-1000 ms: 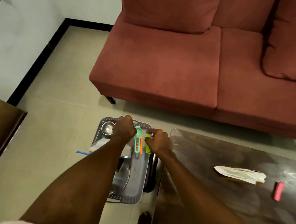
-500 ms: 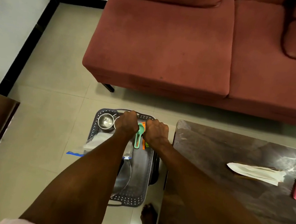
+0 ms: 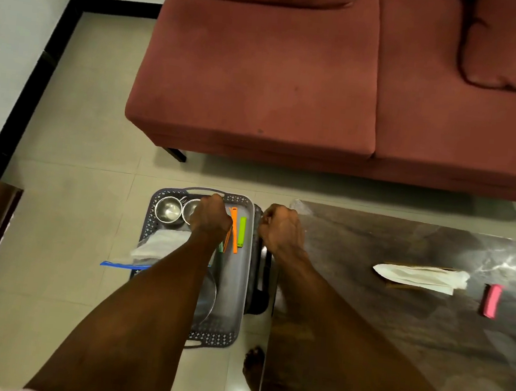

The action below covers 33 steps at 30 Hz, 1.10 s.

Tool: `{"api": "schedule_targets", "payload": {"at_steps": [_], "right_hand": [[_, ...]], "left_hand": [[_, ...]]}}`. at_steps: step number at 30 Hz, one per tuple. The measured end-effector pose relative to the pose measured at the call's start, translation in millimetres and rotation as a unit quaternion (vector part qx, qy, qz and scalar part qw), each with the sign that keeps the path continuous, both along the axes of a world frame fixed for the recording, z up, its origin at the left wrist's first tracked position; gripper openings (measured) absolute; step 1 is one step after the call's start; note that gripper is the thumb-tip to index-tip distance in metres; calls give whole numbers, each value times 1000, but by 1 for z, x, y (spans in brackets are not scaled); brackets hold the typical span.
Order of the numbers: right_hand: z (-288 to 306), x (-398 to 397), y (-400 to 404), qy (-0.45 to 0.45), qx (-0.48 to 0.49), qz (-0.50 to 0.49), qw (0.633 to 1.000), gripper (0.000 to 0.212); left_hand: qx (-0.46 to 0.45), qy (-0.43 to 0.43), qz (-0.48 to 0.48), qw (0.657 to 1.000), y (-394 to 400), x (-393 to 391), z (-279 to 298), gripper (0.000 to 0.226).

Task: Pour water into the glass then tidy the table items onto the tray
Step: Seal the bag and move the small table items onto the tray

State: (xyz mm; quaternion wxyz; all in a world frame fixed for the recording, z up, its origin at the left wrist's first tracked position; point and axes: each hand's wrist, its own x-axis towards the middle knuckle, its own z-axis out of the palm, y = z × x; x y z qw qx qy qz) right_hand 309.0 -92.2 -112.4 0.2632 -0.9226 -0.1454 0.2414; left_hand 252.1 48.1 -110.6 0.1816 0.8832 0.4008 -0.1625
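1. The grey perforated plastic tray (image 3: 241,276) sits on the floor beside the dark glossy bench (image 3: 396,321), so cleared items go down into it.
2. The left hand (image 3: 211,220) is over the tray with fingers curled; whether it holds the green clip (image 3: 221,247) under it I cannot tell.
3. The right hand (image 3: 281,231) is a loose, seemingly empty fist at the bench corner.
4. An orange clip (image 3: 234,229) and a lime-green clip (image 3: 241,232) lie in the tray near two steel cups (image 3: 169,210).
5. A white paper packet (image 3: 420,277) and a pink clip (image 3: 491,300) lie on the bench, probably next.
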Motion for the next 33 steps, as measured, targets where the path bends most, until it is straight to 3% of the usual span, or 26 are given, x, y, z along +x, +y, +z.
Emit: {"api": "schedule_targets", "payload": {"at_steps": [6,10,14,24,33], "right_hand": [[36,9,-105,30,7,-103,994,9],[56,21,-177,31,15,-160,987,7],[64,37,-252,28,12,-208,978,18],[56,81,-445,22,-7,-320,947,30],[19,97,-592,55,-30,-367,928,25]], "left_hand": [[-53,-43,-1,998,-74,6,24,29],[-82,-68,-16,994,-148,22,36,19],[-111,-79,-36,990,-230,43,44,20],[-160,-106,-133,972,-404,95,43,21],[-166,-65,-184,967,-517,143,-1,27]]}}
